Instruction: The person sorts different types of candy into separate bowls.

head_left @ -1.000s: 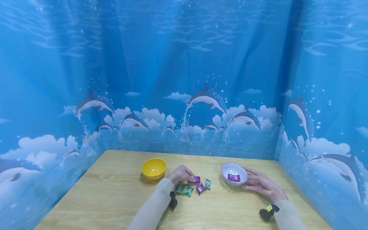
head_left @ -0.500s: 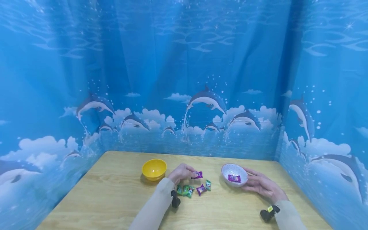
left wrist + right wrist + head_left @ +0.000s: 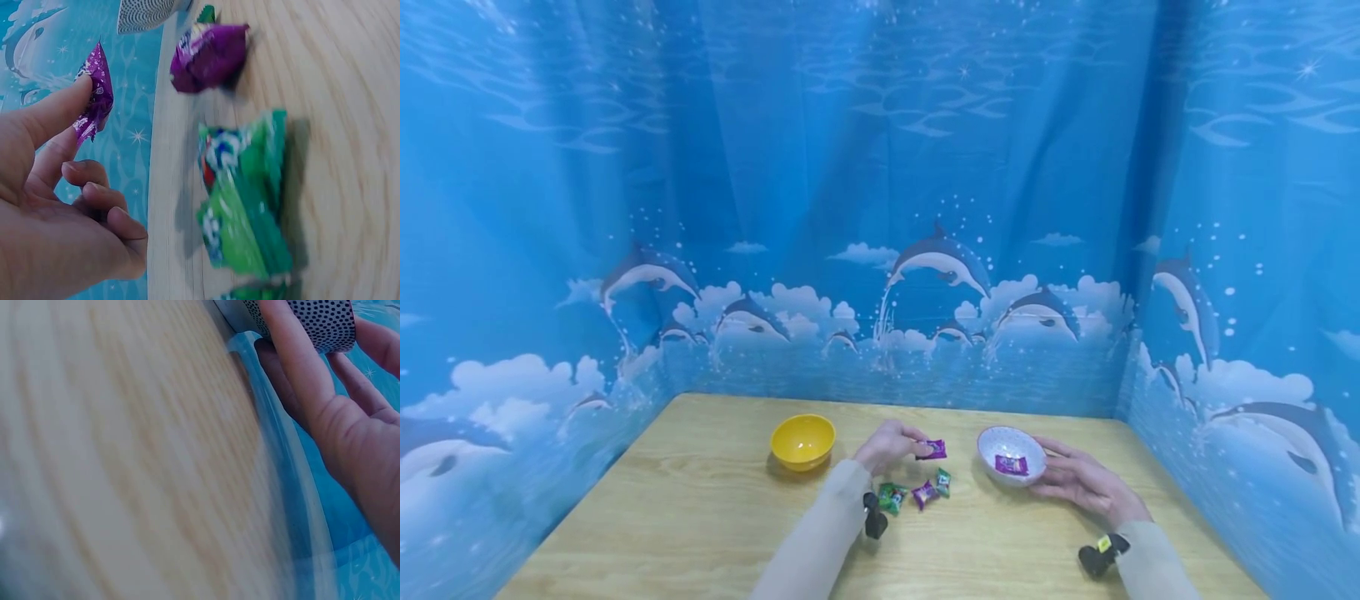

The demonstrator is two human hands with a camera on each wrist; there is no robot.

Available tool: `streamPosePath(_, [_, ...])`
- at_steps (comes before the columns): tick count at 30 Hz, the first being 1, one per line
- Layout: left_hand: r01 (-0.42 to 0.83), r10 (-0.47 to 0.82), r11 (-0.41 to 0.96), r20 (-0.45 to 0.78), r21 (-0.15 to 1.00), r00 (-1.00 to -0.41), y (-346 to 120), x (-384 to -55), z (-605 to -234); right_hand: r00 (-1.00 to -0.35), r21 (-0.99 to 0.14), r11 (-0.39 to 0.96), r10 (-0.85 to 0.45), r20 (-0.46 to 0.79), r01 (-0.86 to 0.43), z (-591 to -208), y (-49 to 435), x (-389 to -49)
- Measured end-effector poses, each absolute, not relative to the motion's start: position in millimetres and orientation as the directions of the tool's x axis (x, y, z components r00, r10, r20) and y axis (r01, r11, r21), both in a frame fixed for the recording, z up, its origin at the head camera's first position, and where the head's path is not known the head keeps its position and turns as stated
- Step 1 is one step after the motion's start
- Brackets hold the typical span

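Observation:
My left hand (image 3: 891,444) pinches a purple-wrapped candy (image 3: 932,450) between thumb and fingers, above the table; the left wrist view shows the other fingers curled under. On the right, my right hand (image 3: 1081,483) holds a white speckled bowl (image 3: 1002,442) by its right side, fingers and thumb spread round it. One purple candy (image 3: 1011,465) lies inside that bowl. Below my left hand are green-wrapped candies (image 3: 891,497), another purple candy (image 3: 924,495) and a green candy (image 3: 943,482) on the table. In the right wrist view, only part of the speckled bowl (image 3: 322,325) shows.
A yellow bowl (image 3: 802,450) stands on the wooden table (image 3: 700,500), left of my left hand. Blue dolphin-print curtains (image 3: 820,208) rise behind the table and along both sides. A dark wrist camera (image 3: 875,517) sits on the left wrist.
My left hand has lifted the purple candy from the candies and carried it right and away from me, toward the speckled bowl. The right hand and that bowl stay almost still.

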State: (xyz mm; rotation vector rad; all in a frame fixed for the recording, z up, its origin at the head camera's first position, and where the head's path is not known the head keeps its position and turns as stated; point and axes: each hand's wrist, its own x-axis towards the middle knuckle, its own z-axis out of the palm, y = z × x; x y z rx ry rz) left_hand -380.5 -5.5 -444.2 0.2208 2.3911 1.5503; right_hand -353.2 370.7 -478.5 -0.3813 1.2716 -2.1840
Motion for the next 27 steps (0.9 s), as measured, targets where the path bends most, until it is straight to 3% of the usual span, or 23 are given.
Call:
streamPosePath(8, [0.025,0.307,0.322,-0.079,0.947,-0.949,13.0,-378.8,-447.4,-0.792,-0.863,-0.378,-0.609,-0.042,0.336,-478.5,371.2,-353.2])
streamPosePath(15, [0.044,0.257,0.235,-0.019,0.971,-0.966,31.5,-376.9,-456.1,-0.771,-0.858,-0.382,-0.636,-0.026,0.344,-479.6,369.6,-352.3])
streamPosePath(21, [-0.019,0.223,0.163,-0.055,0.987,-0.973,46.8,-372.7,-457.1,-0.774,-0.855,-0.381,-0.632,-0.037,0.351,-479.8,369.1,-352.9])
streamPosePath(27, [0.004,0.232,0.172,-0.036,0.985,-0.972,61.7,-368.7,-454.0,-0.789,-0.875,-0.362,-0.613,-0.036,0.321,-476.8,369.3,-350.6])
